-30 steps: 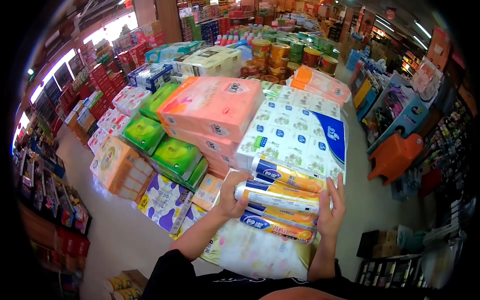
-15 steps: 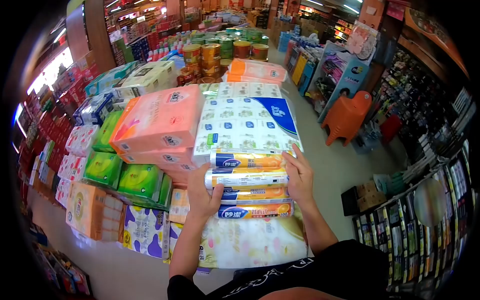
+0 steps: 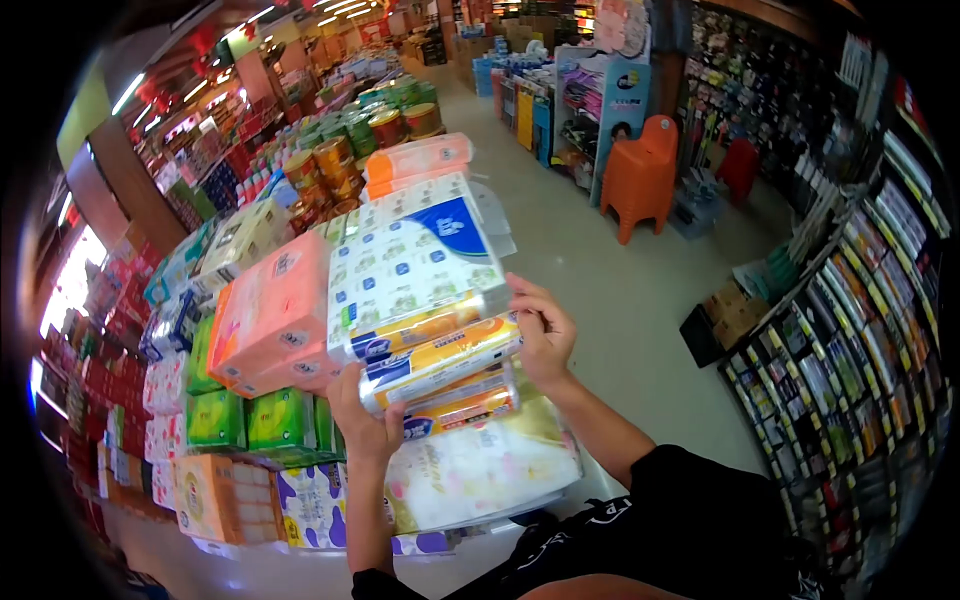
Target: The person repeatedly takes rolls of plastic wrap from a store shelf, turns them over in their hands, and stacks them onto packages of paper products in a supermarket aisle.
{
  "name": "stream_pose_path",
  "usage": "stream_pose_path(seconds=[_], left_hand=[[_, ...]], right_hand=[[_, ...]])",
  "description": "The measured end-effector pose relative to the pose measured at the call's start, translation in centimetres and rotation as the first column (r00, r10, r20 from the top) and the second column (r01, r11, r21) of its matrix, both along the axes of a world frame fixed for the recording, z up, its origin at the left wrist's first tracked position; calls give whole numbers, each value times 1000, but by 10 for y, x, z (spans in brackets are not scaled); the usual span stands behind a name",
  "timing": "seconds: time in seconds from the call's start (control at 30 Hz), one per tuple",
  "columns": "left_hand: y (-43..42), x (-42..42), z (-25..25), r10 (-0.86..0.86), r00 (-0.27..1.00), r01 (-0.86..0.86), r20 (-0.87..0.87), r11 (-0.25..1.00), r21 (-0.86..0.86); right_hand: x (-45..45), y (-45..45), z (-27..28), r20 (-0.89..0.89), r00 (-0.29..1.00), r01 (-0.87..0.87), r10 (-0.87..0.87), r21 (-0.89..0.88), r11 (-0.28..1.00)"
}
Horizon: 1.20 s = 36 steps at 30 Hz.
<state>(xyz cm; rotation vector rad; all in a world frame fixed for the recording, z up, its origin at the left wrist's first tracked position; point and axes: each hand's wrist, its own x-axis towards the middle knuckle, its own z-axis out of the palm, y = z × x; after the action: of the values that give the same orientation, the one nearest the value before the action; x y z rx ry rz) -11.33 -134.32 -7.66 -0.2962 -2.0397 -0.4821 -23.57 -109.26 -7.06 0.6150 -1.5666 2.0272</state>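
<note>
Head view: left hand [image 3: 365, 425] and right hand [image 3: 545, 335] grip the orange-white roll [image 3: 440, 360] end to end, fingers curled round each end. Done so far: upper roll [image 3: 430, 322] lies along the near edge of the blue-white tissue pack [image 3: 400, 260]; lower rolls [image 3: 462, 410] grouped just beside. Left, my read: the held one's unreleased, group's a bit skewed.

At least 4 rolls [image 3: 445, 358], 2 hands [image 3: 542, 338]
</note>
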Motion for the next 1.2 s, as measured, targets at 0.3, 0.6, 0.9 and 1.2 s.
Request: stream_pose_path(seconds=[0.3, 0.6, 0.9, 1.2], left_hand=[[234, 28, 36, -372, 904, 426, -210, 830, 361], [485, 32, 13, -816, 520, 848, -251, 459, 266], [705, 51, 8, -931, -21, 999, -364, -30, 20], [808, 57, 13, -942, -161, 967, -294, -209, 142]], right_hand=[[87, 212, 77, -42, 982, 161, -187, -344, 925], [176, 447, 106, 85, 869, 420, -488, -650, 634], [300, 603, 107, 132, 496, 729, -858, -601, 328], [331, 674, 88, 294, -1, 839, -956, -520, -160]])
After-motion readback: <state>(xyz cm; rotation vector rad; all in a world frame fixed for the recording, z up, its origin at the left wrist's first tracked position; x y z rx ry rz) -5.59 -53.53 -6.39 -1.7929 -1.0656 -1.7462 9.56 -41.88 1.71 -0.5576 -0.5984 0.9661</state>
